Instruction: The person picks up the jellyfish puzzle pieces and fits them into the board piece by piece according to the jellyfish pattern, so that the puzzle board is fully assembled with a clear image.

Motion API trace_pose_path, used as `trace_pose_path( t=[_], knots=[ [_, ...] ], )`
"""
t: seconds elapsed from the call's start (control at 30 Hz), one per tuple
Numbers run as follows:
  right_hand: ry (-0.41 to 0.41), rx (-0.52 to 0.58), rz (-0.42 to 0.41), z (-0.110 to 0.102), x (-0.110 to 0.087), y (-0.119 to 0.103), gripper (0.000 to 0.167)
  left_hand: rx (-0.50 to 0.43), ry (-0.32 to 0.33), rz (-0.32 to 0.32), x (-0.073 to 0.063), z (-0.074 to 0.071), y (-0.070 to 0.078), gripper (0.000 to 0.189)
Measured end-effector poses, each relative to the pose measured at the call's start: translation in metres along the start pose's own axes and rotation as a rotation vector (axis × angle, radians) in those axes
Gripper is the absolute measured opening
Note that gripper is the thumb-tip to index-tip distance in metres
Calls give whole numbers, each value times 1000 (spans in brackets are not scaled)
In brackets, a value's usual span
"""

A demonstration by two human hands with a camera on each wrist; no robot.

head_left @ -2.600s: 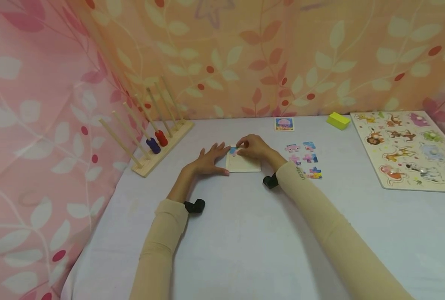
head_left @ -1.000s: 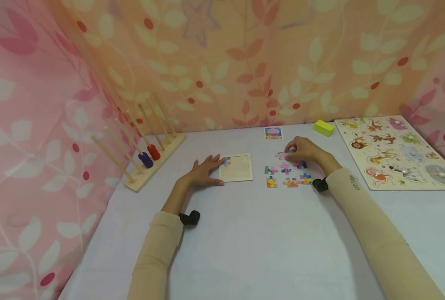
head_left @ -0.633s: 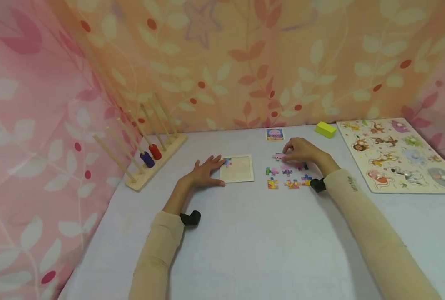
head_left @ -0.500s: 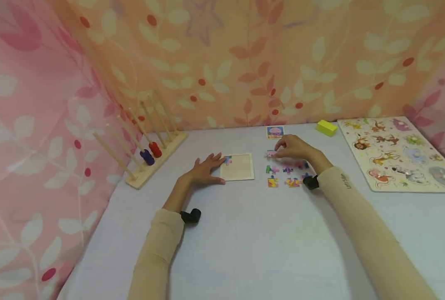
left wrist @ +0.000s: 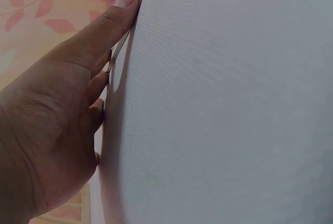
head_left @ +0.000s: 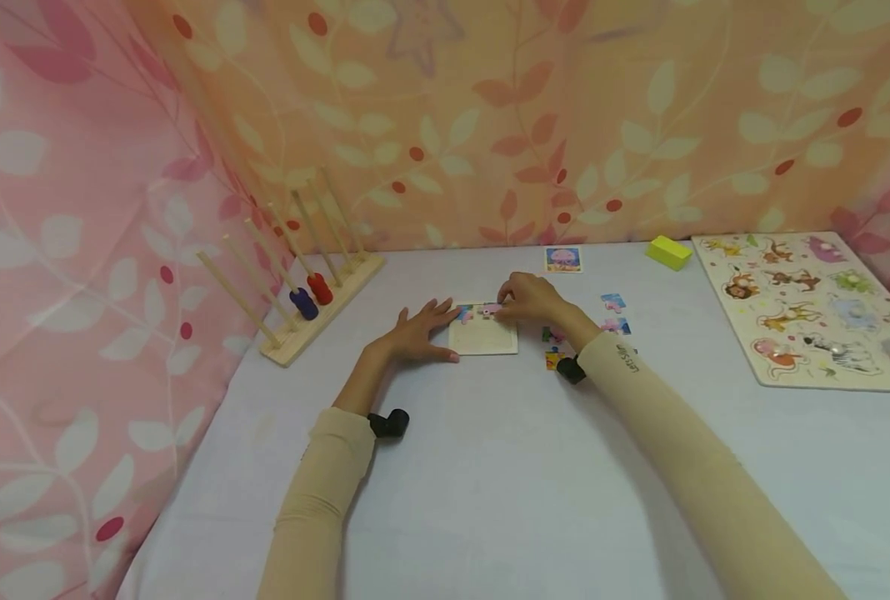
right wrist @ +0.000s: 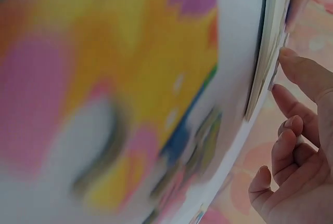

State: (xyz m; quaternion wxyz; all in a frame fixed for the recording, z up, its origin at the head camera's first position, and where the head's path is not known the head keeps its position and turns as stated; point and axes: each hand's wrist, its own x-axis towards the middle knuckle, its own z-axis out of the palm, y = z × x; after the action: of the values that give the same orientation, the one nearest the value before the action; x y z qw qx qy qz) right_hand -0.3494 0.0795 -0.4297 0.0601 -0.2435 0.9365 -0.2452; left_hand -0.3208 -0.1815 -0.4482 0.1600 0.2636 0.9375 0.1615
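A small pale puzzle tray (head_left: 482,338) lies on the white-covered table. My left hand (head_left: 412,333) spreads its fingers against the tray's left side; in the left wrist view its thumb (left wrist: 104,29) reaches the near edge. One blue-and-pink jigsaw piece (head_left: 464,313) sits in the tray's top left corner. My right hand (head_left: 532,298) pinches a pink jigsaw piece (head_left: 491,310) over the tray's top row, close beside the first one. In the right wrist view, thumb and index finger (right wrist: 294,104) meet at the tray's edge. Several loose jigsaw pieces (head_left: 614,303) lie right of the tray, partly hidden by my right forearm.
A picture card (head_left: 563,259) lies at the back, with a yellow block (head_left: 668,252) to its right. An animal peg board (head_left: 805,308) occupies the right side. At left stands a wooden peg rack (head_left: 325,310) with blue and red beads. Patterned cloth walls the back and left.
My right hand has taken a pink piece from the loose pieces and carried it left to the tray's top row. My left hand stays at the tray's left side.
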Motion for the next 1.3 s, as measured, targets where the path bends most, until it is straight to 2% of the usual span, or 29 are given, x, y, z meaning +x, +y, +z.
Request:
trace_pose_path(
  t=[0.33,0.47,0.6,0.67,0.77,0.87,0.97,1.07,1.17,1.3],
  knots=[
    [-13,-66,-26,5,11,-15,30,6,-3,11,-3,-2,3,92],
    [-34,29,-14,8,12,-11,34,0,-8,10,-3,-1,3,92],
    [-59,148,-53,9,13,-8,34,-4,-7,10,-3,-2,3,91],
    [-74,165,-76,9,15,-7,32,-5,-5,6,-3,-2,3,92],
    [-101,133,-73,8,17,-7,28,5,-3,1,-3,-2,3,92],
    [-123,45,-47,5,19,-10,28,-1,-5,-5,-3,-2,3,93],
    [-124,-43,-8,4,20,-12,27,-16,-11,-8,-3,-3,5,93],
    [-118,-81,13,3,21,-14,27,-21,-16,-10,-3,-5,6,93],
    [-132,-34,30,3,23,-15,27,-6,-18,-6,-3,-6,6,92],
    [-173,125,46,6,23,-10,28,-7,-16,-2,-2,-4,3,91]
  ],
)
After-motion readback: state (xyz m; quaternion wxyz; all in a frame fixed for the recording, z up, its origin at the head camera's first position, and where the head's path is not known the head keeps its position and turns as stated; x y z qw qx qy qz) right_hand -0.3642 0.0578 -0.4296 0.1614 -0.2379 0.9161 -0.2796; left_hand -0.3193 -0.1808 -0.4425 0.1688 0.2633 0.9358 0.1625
